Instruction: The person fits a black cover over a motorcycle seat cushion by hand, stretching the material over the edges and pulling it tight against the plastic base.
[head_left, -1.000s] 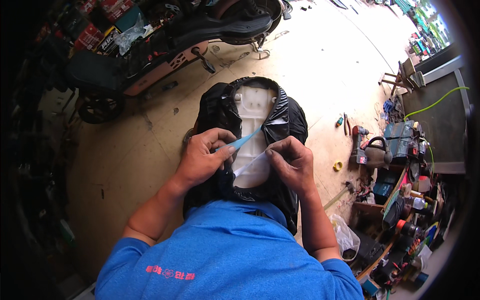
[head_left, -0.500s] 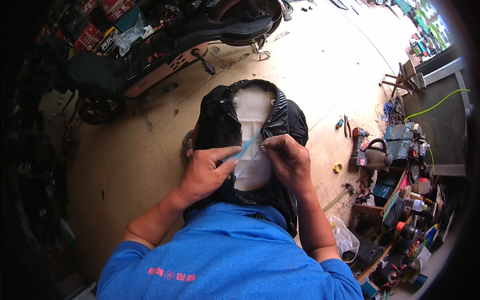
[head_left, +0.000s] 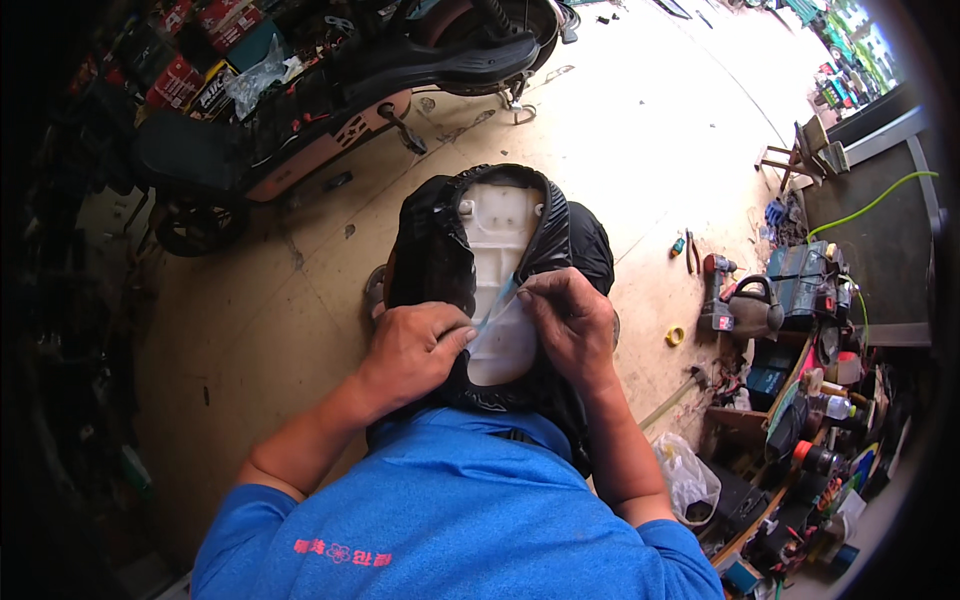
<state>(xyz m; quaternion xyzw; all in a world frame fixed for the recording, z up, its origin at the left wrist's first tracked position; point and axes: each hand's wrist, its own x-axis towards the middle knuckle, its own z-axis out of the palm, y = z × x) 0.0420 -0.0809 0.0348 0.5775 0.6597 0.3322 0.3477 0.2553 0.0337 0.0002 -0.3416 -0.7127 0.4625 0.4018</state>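
A seat with a white ribbed plastic base (head_left: pixel 492 232) lies underside up on my lap. Its black cover (head_left: pixel 425 245) is gathered around the base's rim. A thin light-blue strip (head_left: pixel 497 308) runs slantwise over the base, between my two hands. My left hand (head_left: pixel 415 345) pinches the strip's lower end at the left edge of the opening. With thumb and forefinger together, my right hand (head_left: pixel 572 318) grips the upper part beside the cover's right edge. Whether the strip is fixed to the cover cannot be made out.
An electric scooter (head_left: pixel 330 120) stands ahead on the left. On the floor to the right are pliers (head_left: pixel 693 252), a cordless drill (head_left: pixel 716 290), a yellow tape roll (head_left: pixel 675 336) and a hammer (head_left: pixel 690 378). A cluttered wooden shelf (head_left: pixel 765 510) and a plastic bag (head_left: pixel 685 475) lie nearer.
The blue strip now looks narrower and shorter between my hands. My left fingers have closed in to a tighter pinch and dipped slightly. My right hand has barely moved.
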